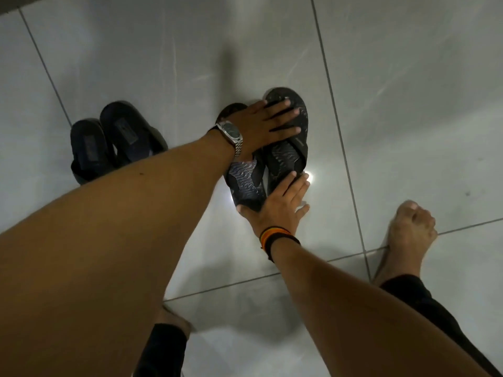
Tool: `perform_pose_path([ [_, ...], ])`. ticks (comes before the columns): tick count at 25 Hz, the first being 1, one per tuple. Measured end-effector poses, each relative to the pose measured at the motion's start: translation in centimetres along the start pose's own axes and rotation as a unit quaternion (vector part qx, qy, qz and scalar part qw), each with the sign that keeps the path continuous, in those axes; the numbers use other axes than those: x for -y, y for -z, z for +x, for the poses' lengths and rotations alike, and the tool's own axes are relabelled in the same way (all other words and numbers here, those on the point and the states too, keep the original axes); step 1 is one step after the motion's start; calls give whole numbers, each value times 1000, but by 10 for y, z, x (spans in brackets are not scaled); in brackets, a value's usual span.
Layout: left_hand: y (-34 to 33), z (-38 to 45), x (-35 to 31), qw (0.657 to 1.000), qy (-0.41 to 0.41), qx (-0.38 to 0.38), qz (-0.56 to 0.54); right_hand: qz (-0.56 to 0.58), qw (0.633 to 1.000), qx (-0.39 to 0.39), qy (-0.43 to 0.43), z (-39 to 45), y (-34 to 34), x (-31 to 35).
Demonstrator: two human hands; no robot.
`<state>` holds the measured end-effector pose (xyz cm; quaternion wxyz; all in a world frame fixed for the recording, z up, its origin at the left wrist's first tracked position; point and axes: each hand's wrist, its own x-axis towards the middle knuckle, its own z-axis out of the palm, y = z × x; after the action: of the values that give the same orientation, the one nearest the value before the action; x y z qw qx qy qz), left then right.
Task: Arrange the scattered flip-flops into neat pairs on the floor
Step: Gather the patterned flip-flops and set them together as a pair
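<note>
Two hands press a dark patterned pair of flip-flops together on the grey tiled floor [408,77].

The patterned pair [285,156] lies side by side at centre; a dark blue pair [114,140] sits well left. The left hand [261,126], watch [231,134] on its wrist, lies flat with fingers spread across the far ends. The right hand [280,205], open, cups the near ends.

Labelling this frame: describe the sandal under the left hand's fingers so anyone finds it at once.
On the grey tiled floor lie two dark pairs; take the right one, between both hands. In it, pick the right-hand sandal, the left hand flat on its far end. Unlike the plain dark slides at left, its crossed straps carry a wavy line pattern.
</note>
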<state>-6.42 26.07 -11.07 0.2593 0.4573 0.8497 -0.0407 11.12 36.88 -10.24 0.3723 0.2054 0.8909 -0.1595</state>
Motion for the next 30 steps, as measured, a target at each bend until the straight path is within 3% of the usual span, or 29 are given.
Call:
perform_pose_path([
  [2,-8,0,-3,999,29,-12,-25,-17,1000,-15,2,9,-3,2],
  [4,-13,-9,-8,994,90,-39,-50,-88,994,-34,58,23,12,-16],
  [7,-20,-31,-17,965,224,-28,-130,-238,943,-61,223,60,57,-54],
  [9,-28,-44,-34,933,312,-28,-177,-282,916,-79,276,94,92,-57],
  [12,-29,-47,-75,896,393,-33,-205,-294,905,-84,296,128,125,-31],
  [15,-21,-45,-97,869,447,-13,-210,-225,930,-110,269,115,115,-10],
  [17,-18,-49,-95,874,443,-63,-188,-136,961,-132,203,82,93,-13],
  [19,-14,-47,-79,898,389,-103,-177,-83,977,-118,157,38,64,-34],
  [22,0,-26,-35,935,297,-34,-189,-72,986,-42,147,-9,24,-68],
  [25,9,-3,-4,941,266,65,-197,-38,988,-15,152,1,14,-78],
  [30,-5,-6,-13,927,298,52,-220,-32,978,-25,204,60,60,-68],
])
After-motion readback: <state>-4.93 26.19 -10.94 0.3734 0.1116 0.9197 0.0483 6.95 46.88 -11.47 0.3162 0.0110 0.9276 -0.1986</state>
